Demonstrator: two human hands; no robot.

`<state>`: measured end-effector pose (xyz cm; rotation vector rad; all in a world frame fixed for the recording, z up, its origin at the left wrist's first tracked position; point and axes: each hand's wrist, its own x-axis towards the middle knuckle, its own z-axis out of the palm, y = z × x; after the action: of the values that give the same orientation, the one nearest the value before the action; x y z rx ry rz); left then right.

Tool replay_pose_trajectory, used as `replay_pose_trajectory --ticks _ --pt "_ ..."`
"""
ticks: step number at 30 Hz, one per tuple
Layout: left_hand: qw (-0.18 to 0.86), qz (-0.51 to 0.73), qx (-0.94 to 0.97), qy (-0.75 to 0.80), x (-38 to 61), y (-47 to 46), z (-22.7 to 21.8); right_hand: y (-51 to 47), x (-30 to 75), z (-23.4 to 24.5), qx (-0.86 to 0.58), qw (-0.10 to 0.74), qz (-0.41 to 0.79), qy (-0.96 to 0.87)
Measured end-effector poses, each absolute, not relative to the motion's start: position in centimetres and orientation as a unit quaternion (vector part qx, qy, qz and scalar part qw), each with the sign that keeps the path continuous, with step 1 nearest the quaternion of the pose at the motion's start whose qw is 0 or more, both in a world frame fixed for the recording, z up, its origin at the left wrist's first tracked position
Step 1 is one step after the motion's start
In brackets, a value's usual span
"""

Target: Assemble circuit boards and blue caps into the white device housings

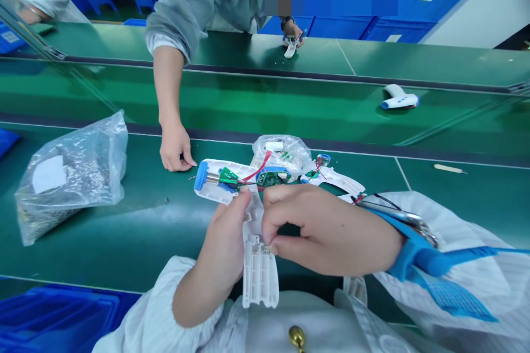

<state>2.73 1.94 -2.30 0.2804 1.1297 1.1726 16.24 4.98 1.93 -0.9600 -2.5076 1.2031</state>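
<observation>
My left hand (226, 237) is closed around the white housing half of an infrared thermometer (260, 281), thumb on its inner side. The shell lies open toward me. Inside its head sit a metal sensor barrel with a small green board (227, 176), red and black wires, and a round green circuit board (273, 176) in a blue frame. Below, the handle's battery compartment shows small metal contacts (257, 250). My right hand (314, 226) has thumb and forefinger pinched together at the upper right edge of that compartment. What lies between those fingertips is too small to make out.
Behind the housing sit a clear bag of small parts (284, 149) and another opened thermometer shell (335, 177). A large plastic bag (78, 176) lies left. Across the bench, a co-worker's hand (176, 146) rests on the table. An assembled thermometer (399, 98) lies on the green belt (331, 105).
</observation>
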Motion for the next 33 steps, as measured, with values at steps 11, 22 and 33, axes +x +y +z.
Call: replay_pose_trajectory --ticks 11,22,33 --pt "0.686 0.502 0.166 0.5 3.2 2.4 -1.3 5.7 15.9 2.6 -0.345 0.012 0.388 -0.855" --pt "0.66 0.501 0.174 0.532 3.0 2.2 -1.6 6.2 15.3 2.1 -0.387 0.056 0.4 -0.829" --pt "0.718 0.483 0.072 0.496 1.9 2.5 -2.6 3.7 16.6 -1.4 -0.306 0.298 0.298 -0.854"
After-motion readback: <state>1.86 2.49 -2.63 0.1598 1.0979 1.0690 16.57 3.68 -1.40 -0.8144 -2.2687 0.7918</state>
